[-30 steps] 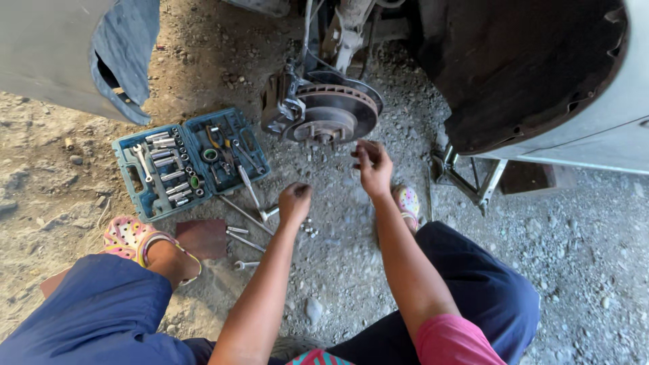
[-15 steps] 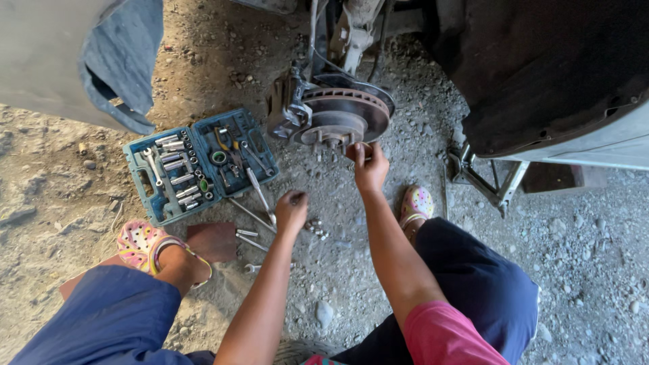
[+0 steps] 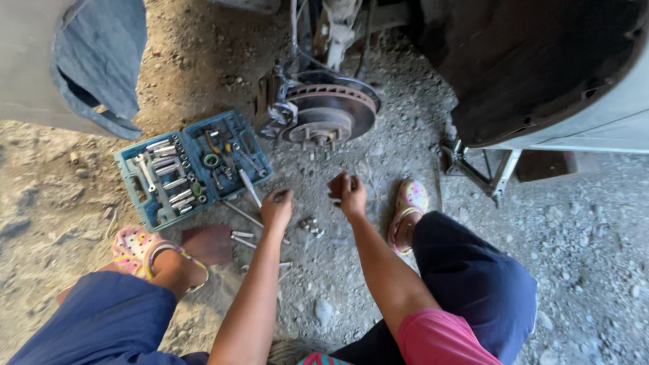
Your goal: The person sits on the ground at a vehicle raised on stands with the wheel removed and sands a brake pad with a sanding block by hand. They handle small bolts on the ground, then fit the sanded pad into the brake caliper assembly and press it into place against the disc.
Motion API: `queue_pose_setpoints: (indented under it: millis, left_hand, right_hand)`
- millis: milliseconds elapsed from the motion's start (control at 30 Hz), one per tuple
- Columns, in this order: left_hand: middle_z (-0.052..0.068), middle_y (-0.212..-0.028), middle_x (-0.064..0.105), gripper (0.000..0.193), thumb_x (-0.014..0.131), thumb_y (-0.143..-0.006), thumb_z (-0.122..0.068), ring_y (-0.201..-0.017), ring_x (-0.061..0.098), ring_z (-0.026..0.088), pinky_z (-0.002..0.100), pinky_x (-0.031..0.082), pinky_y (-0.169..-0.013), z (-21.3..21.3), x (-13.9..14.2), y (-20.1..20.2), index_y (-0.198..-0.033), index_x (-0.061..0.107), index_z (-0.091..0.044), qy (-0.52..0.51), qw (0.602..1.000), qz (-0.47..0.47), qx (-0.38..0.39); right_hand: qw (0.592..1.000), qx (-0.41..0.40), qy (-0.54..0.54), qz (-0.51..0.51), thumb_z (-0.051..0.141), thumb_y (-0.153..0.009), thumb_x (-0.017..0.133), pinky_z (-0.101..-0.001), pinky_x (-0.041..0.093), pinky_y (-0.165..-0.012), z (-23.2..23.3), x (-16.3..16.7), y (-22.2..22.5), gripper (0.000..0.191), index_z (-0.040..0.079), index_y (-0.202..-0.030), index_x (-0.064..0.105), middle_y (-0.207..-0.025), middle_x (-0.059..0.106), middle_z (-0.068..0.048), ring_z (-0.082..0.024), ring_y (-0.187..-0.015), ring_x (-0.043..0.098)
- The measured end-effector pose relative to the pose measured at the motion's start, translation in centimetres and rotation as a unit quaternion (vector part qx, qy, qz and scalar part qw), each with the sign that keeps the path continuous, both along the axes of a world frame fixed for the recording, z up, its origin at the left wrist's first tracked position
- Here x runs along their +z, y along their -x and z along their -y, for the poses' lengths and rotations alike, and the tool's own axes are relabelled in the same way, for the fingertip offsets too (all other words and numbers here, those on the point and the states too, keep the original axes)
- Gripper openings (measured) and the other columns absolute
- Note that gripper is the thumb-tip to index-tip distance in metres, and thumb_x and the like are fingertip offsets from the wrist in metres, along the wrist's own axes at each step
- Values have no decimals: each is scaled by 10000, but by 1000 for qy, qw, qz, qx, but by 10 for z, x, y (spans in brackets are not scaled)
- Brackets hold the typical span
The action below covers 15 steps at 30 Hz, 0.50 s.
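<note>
**Two hands low over gravel in front of a bare brake disc**

An open blue tool case [image 3: 193, 169] lies on the gravel ground [image 3: 581, 236] at the left, both halves flat. Its moulded slots hold rows of silver sockets [image 3: 172, 186], a small wrench [image 3: 144, 172] near its left edge and a few pliers-like tools in the right half. Loose metal extension bars [image 3: 247, 216] lie just outside the case's near right corner, some touching its edge.

The left hand [image 3: 277, 208] is curled narrow, fingers bent in over the bars near that corner; it seems to pinch something small, but the view is too poor to be sure. The right hand [image 3: 346, 190] is closed around a dark, flat object [image 3: 336, 184], held just above the ground. Between the hands and slightly nearer sits a small heap of nuts [image 3: 309, 225] on the gravel.

Farther away, the brake disc [image 3: 331, 111] with its studs hangs at the wheel hub, well apart from both hands. At the right, a metal stand [image 3: 480, 169] props the car body [image 3: 574, 88], closing off that side. A sandalled foot [image 3: 407, 203] rests just right of the right hand; the other foot [image 3: 138, 249] sits near the case. Open gravel lies between the hands and the disc.
</note>
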<state>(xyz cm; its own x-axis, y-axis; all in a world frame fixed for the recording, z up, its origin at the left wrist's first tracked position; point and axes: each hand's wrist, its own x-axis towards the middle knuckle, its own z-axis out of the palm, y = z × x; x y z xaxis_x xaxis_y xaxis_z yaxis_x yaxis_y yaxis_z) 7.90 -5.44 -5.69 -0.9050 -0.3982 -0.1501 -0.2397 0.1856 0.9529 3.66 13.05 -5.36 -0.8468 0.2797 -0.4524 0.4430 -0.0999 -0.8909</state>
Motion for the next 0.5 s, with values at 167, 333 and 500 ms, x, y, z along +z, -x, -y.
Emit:
queue_pose_setpoints:
  millis: [167, 333, 500]
  left_hand:
    - [73, -842, 763, 268, 742, -880, -284, -761, 721, 178, 331, 554, -725, -13, -14, 5, -926, 759, -21, -29, 998, -61, -10]
    - [46, -745, 717, 234, 703, -918, -263, -628, 638, 150, 332, 513, -620, -32, -19, 10, -871, 725, -34, -108, 990, -14, -94]
    - [-6, -836, 690, 151, 688, -920, -201, -672, 637, 96, 274, 429, -519, -34, -18, 4, -992, 731, -76, -184, 976, 104, -59]
  right_hand:
    - [992, -26, 28, -120, 320, -942, 666, -333, 531, -506, -22, 42, 32, 367, 186, -1267, 562, -927, 740, -67, -183, -702, 716]
    - [968, 41, -30, -246, 247, -989, 648, -276, 519, -614, -25, 74, 36, 255, 101, -1178, 738, -970, 758, 6, -83, -813, 663]
    - [905, 19, -296, -306, 241, -930, 770, -363, 530, -723, -26, 91, 34, 245, 19, -995, 688, -866, 681, -128, -230, -764, 657]
